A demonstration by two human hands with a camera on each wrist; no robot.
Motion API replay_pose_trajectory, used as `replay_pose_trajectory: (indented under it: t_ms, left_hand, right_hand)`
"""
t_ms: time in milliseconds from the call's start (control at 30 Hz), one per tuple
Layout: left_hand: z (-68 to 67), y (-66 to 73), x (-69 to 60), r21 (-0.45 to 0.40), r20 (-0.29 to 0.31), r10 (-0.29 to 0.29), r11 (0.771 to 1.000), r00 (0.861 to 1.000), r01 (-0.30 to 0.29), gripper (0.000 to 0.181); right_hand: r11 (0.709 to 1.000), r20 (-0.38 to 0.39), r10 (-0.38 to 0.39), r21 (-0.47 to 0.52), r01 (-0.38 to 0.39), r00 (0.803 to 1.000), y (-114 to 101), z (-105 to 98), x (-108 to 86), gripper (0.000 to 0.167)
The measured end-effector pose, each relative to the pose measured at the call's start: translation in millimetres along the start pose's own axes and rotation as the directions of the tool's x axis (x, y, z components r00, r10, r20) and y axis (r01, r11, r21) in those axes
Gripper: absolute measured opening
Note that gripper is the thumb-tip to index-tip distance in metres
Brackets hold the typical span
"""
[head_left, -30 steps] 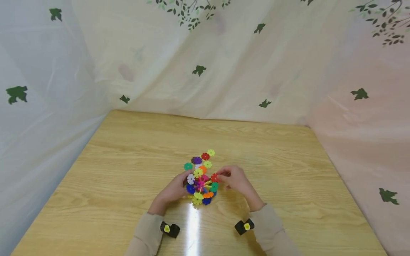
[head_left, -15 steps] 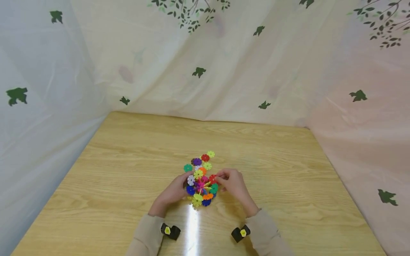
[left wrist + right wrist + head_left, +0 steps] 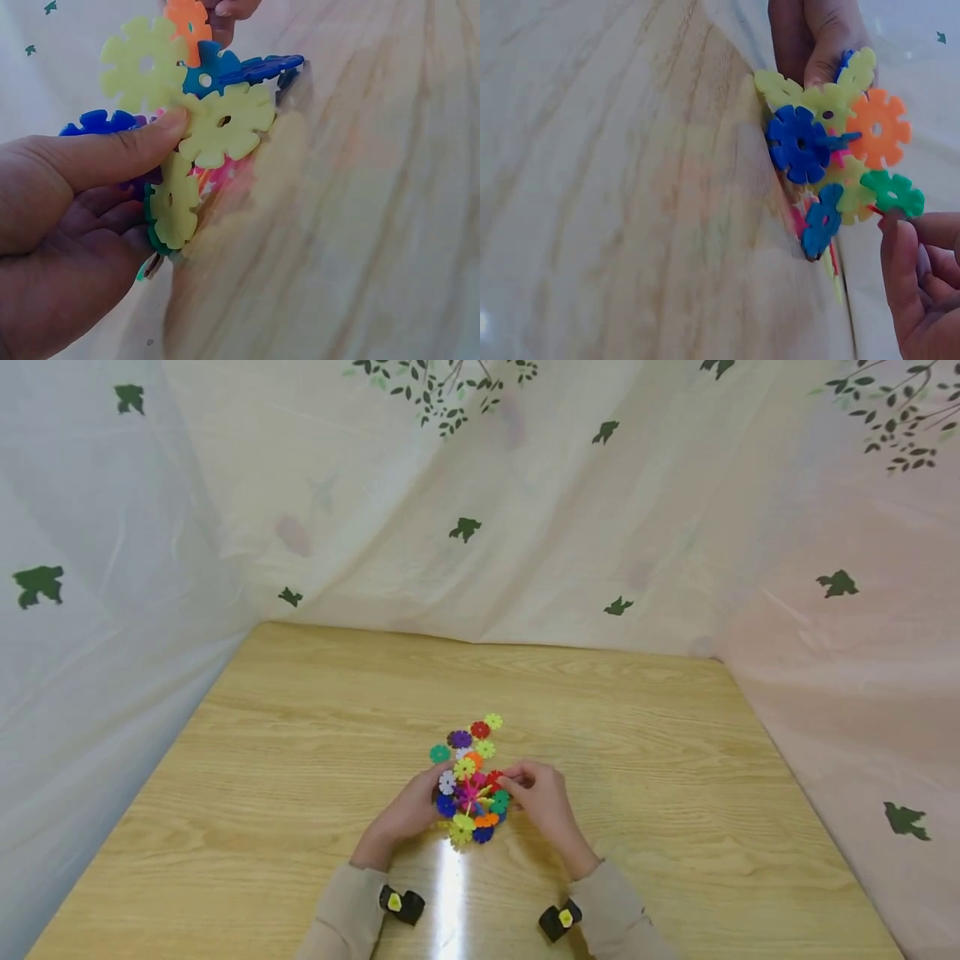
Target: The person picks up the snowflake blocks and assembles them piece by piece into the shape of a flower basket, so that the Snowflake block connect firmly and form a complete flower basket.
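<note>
Several notched plastic discs, joined into one colourful snowflake-disc assembly [image 3: 472, 795], sit at the near middle of the table. My left hand [image 3: 409, 810] grips its left side; in the left wrist view the thumb presses on a pale yellow disc [image 3: 227, 126] and the other fingers curl behind. From the right, my right hand [image 3: 544, 793] pinches a red disc [image 3: 494, 779] at the assembly's right edge. In the right wrist view that red disc is mostly hidden by fingertips, close against a green disc [image 3: 892, 193]. An orange disc [image 3: 880, 129] and a blue disc [image 3: 799, 144] stick out nearby.
A chain of discs with a red disc [image 3: 480, 729] and a yellow tip disc [image 3: 492, 721] reaches toward the back. The wooden table [image 3: 637, 727] is bordered by hanging cloth [image 3: 375, 560] at the back and sides. Black wrist cameras sit by both cuffs.
The right hand has shifted a little left and down, bringing the red disc closer in against the assembly beside the green disc. The left hand keeps its grip nearly still.
</note>
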State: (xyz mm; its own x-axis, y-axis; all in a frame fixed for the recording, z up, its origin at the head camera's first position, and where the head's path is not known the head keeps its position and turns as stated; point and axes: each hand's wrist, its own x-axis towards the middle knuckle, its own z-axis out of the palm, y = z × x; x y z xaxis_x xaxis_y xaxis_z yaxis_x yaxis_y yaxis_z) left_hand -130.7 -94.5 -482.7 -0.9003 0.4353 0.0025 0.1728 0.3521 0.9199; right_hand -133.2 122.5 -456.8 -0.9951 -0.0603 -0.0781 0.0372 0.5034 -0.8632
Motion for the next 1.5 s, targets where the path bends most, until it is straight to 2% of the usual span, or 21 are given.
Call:
replay_pose_trajectory:
  t_ms: [133,200,300,367,433,533,567,600,667,767,867,967,1033,1133,1333,1500]
  left_hand:
    - [-3.7,0.8,0.3,0.006,0.013,0.018,1.0,1.0,-0.018,0.068]
    - [-5.5,0.9,0.4,0.005,0.022,0.028,1.0,0.999,-0.029,0.069]
    - [-8.1,0.6,0.2,0.003,0.026,0.039,0.999,0.999,-0.04,0.07]
    - [-10.1,-0.2,-0.2,0.003,0.022,0.047,0.999,0.999,-0.047,0.068]
    - [-12.3,-1.6,-0.9,0.0,0.018,0.054,0.999,0.998,-0.054,0.066]
    - [-16.0,-3.8,-1.9,0.002,0.022,0.064,0.998,0.998,-0.064,0.061]
    - [-17.0,-4.5,-2.1,0.004,0.023,0.066,0.998,0.998,-0.066,0.059]
    - [-18.0,-5.1,-2.4,0.013,0.025,0.071,0.997,0.997,-0.071,0.058]
    - [-19.5,-5.5,-2.8,0.032,0.029,0.081,0.996,0.996,-0.082,0.055]
    - [-20.6,-4.5,-3.3,0.061,0.03,0.092,0.994,0.995,-0.094,0.052]
    - [-20.8,-4.4,-4.1,0.057,0.026,0.103,0.993,0.994,-0.104,0.052]
    - [-21.0,-4.6,-5.4,0.039,0.024,0.103,0.994,0.994,-0.104,0.054]
    - [-20.6,-4.8,-5.9,0.038,0.023,0.106,0.994,0.994,-0.107,0.053]
    - [-19.8,-3.9,-6.2,0.034,0.023,0.111,0.993,0.994,-0.112,0.05]
    - [-17.7,-5.2,-4.5,0.038,0.028,0.138,0.99,0.99,-0.139,0.05]
    - [-16.5,-4.2,-3.3,0.04,0.037,0.139,0.989,0.99,-0.141,0.049]
  right_hand:
    - [0.996,0.096,0.036,0.083,-0.044,0.995,3.2,-8.6,10.7,0.022]
    - [0.995,0.134,0.032,0.091,-0.045,0.991,3.6,-14.0,21.7,0.028]
    - [1.0,0.167,-0.008,-0.009,0.01,0.986,1.5,-17.1,43.1,0.025]
    - [0.987,0.224,-0.073,-0.124,0.103,0.972,-0.4,-14.6,57.8,0.019]
    - [0.945,0.32,-0.151,-0.23,0.231,0.935,-2.1,-9.4,70.2,0.021]
    - [0.87,0.459,-0.227,-0.301,0.391,0.859,-4.2,-0.8,81.9,0.029]
    - [0.848,0.484,-0.239,-0.318,0.424,0.842,-5.0,1.5,83.9,0.03]
    - [0.833,0.498,-0.242,-0.333,0.441,0.833,-5.9,3.4,85.1,0.029]
    - [0.822,0.496,-0.235,-0.357,0.443,0.836,-8.0,5.6,85.7,0.026]
    - [0.826,0.455,-0.216,-0.386,0.41,0.864,-10.5,2.1,83.1,0.013]
    - [0.877,0.389,-0.189,-0.346,0.333,0.902,-10.9,-8.0,76.5,0.008]
    - [0.937,0.344,-0.176,-0.229,0.264,0.922,-9.4,-18.0,64.8,0.017]
    - [0.959,0.334,-0.173,-0.157,0.236,0.927,-8.0,-21.1,56.1,0.021]
    - [0.974,0.328,-0.169,-0.086,0.208,0.929,-5.9,-20.6,45.8,0.023]
    - [0.971,0.322,-0.181,-0.095,0.221,0.929,-9.2,-16.8,36.5,0.023]
    - [0.972,0.316,-0.157,-0.12,0.204,0.936,-16.0,-18.5,32.1,0.021]
